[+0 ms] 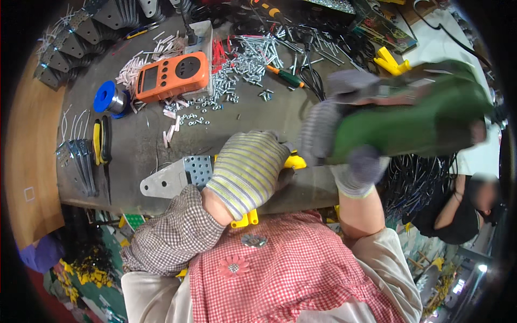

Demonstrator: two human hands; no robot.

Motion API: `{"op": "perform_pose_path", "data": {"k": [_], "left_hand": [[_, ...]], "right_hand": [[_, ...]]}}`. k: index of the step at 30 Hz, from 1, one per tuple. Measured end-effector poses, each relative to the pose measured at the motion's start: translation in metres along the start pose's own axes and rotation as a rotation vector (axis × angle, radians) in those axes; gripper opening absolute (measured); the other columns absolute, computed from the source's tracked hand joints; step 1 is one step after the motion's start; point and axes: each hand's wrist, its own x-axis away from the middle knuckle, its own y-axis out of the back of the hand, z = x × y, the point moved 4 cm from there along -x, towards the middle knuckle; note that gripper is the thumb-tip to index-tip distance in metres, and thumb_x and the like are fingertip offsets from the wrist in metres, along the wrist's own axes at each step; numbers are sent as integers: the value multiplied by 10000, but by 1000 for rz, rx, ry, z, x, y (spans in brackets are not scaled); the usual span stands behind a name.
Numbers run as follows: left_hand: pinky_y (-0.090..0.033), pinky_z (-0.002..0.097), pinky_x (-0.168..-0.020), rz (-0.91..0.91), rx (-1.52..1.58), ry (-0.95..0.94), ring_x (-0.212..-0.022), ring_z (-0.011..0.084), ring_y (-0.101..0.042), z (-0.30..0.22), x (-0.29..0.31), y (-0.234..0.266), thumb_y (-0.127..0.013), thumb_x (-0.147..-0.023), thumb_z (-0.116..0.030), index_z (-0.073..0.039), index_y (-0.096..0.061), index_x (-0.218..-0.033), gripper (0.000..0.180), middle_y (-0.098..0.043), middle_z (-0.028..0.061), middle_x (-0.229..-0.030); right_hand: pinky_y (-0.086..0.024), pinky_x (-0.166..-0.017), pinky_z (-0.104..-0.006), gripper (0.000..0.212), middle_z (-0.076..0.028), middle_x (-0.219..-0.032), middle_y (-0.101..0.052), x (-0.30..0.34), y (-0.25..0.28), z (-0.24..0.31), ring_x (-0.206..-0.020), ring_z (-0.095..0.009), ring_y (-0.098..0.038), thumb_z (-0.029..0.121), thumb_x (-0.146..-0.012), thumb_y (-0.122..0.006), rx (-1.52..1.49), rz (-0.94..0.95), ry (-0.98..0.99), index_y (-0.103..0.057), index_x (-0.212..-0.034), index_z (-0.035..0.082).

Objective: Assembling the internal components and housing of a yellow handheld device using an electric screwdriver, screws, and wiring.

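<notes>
My left hand, in a striped yellow and grey glove, is closed over a yellow plastic part at the table's near edge. Most of that part is hidden under the palm. A flat grey metal bracket with holes sticks out to the left of this hand; whether it is joined to the yellow part I cannot tell. To the right, my gloved right hand grips a green and black power tool, held above the tabletop. Motion blurs the tool, so its exact kind is unclear.
An orange meter stands near loose screws and nuts. Left of it are a blue solder spool and yellow-black pliers. A screwdriver lies behind. Black cables and another person are at right.
</notes>
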Motion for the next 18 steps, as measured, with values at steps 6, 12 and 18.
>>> {"op": "perform_pose_path", "data": {"k": [6,12,18], "left_hand": [[-543,497,-866,-113,-16,-3,-970,395,-696,-3,10,6,-805,-846,-368,-107,-762,-1218,456,-727,184,-1016],[-518,506,-991,-147,-47,-75,-1160,383,-652,-3,32,26,-855,-772,-371,-89,-698,-1332,647,-687,174,-1240],[-421,559,-1138,-142,47,-75,-1309,452,-546,22,96,42,-967,-521,-555,-102,-483,-1575,1246,-537,236,-1433]], "right_hand": [[-581,-748,-296,433,-111,-1094,-722,-11,-1,28,-840,-170,-690,238,-1050,-661,-15,101,-156,-574,-1395,-9],[-590,-935,-456,632,-234,-1224,-717,9,83,16,-1087,-419,-734,145,-966,-724,1489,-87,-121,-495,-1555,121],[-569,-927,-468,537,-182,-1086,-713,16,61,3,-1001,-364,-693,172,-871,-781,2143,83,94,-670,-1396,145]]}}
